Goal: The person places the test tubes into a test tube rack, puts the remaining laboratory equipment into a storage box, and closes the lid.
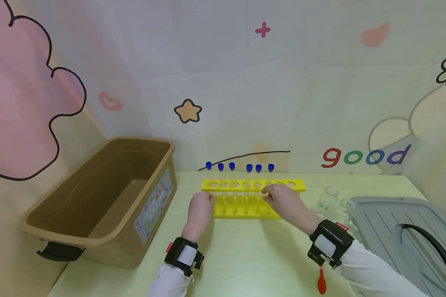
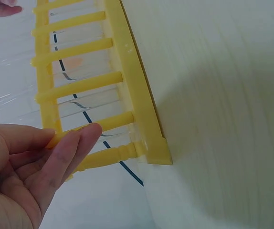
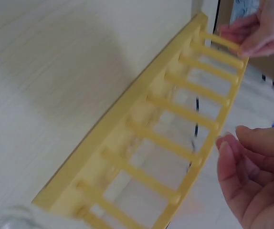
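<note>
A yellow test tube rack (image 1: pixel 241 215) stands upright near the back of the table. Several clear test tubes with blue caps (image 1: pixel 232 166) are in its holes, with two holes at the right end vacant. My left hand (image 1: pixel 202 208) pinches the rack's left end between thumb and fingers; the left wrist view has the thumb (image 2: pixel 29 138) against the upper bar. Close in front of the rack's right half is my right hand (image 1: pixel 284 202). Its thumb and fingers (image 3: pixel 227 162) are loosely bent beside the upper bar, with nothing visible between them.
To the left stands a deep brown bin (image 1: pixel 160 237) with a black handle. A grey lid (image 1: pixel 379 239) with a black handle lies at the right, beside clear glass vessels (image 1: pixel 328 198). Behind the table hangs a printed backdrop (image 1: pixel 226 74). A red piece (image 1: pixel 321 284) dangles from the right wristband.
</note>
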Demonstrator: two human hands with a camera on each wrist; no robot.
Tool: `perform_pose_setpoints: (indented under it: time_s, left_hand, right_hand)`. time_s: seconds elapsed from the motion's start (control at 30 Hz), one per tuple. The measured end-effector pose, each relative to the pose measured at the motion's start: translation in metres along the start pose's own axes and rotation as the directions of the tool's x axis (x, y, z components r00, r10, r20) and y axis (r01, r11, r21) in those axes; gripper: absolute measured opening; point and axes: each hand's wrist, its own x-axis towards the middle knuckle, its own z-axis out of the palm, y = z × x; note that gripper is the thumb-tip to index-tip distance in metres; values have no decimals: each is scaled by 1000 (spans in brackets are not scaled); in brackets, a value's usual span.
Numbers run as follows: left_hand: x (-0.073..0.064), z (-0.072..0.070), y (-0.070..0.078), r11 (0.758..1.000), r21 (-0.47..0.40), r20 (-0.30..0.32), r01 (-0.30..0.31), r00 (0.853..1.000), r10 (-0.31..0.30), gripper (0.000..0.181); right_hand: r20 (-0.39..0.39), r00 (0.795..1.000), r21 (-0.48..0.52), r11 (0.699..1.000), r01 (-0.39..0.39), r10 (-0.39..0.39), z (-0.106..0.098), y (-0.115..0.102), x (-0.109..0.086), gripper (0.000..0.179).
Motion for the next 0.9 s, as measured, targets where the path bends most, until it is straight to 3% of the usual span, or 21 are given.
perform_pose_setpoints:
  time_s: [0.2, 0.4, 0.63, 0.9]
  left_hand:
    - [0, 0, 1, 1000, -11, 21, 26, 999, -26, 17]
    - [-2, 2, 0, 1000, 10, -4, 11, 1000, -11, 18]
    - [0, 6, 5, 1000, 17, -25, -25, 999, 25, 17]
    - [8, 15, 16, 1000, 25, 23, -6, 1000, 6, 16]
  right_hand:
    - [79, 992, 5, 995, -97, 96, 20, -18, 12, 18]
    - [42, 989, -74, 988, -136, 139, 26, -23, 20, 9]
    - [43, 988, -143, 980, -138, 145, 26, -13, 26, 14]
    - [152, 976, -183, 974, -130, 159, 16, 5, 39, 10]
